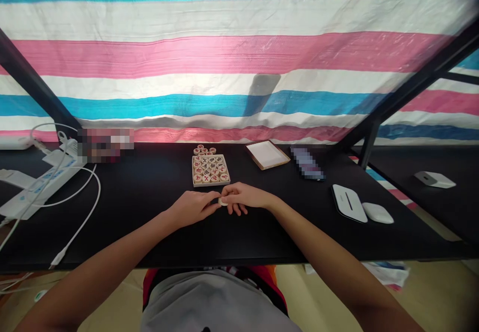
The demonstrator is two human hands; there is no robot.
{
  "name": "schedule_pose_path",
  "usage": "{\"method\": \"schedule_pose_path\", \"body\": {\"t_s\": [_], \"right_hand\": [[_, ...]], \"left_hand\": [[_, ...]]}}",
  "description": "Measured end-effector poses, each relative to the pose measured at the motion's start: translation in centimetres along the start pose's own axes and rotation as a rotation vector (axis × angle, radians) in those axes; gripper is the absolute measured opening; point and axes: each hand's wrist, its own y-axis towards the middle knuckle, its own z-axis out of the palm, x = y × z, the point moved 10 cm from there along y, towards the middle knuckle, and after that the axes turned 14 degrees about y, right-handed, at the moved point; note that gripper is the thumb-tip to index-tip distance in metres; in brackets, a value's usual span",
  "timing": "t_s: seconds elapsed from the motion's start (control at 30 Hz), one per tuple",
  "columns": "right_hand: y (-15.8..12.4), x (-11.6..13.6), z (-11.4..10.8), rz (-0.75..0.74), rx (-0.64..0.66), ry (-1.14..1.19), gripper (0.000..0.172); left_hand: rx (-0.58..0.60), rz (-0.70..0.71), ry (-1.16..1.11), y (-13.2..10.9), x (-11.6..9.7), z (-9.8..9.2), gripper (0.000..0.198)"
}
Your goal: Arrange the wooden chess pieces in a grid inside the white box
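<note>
My left hand [194,205] and my right hand [242,197] meet at the middle of the black table [157,222]. Between their fingertips sits a small round pale game piece [223,201], pinched by both hands just above the tabletop. Behind the hands lies a wooden tray [210,168] filled with several round wooden chess pieces marked in red and black. A few more pieces [204,149] lie just beyond the tray's far edge.
The tray's lid [267,154] lies to the right of the tray, then a white flat device [349,203] and a white mouse [377,213]. A white power strip with cables [41,182] fills the left. A striped tarp hangs behind. Black frame posts stand at both sides.
</note>
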Motion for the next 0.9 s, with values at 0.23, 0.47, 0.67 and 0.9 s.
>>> {"method": "schedule_pose_path", "body": {"t_s": [0.23,0.47,0.67,0.9], "right_hand": [[0.1,0.8,0.1,-0.085,0.016,0.019,0.028],[0.0,1.2,0.6,-0.139,-0.069,-0.180,0.023],[-0.7,2.9,1.5,-0.315,-0.124,-0.365,0.013],[-1.0,3.6,0.6,-0.390,-0.211,-0.400,0.010]], "left_hand": [[0.020,-0.064,-0.149,0.0,0.4,0.2,0.034],[0.064,-0.196,-0.343,0.1,1.5,0.4,0.043],[0.143,-0.294,-0.497,-0.1,2.4,1.5,0.043],[0.270,-0.376,-0.874,-0.3,2.9,4.1,0.040]]}}
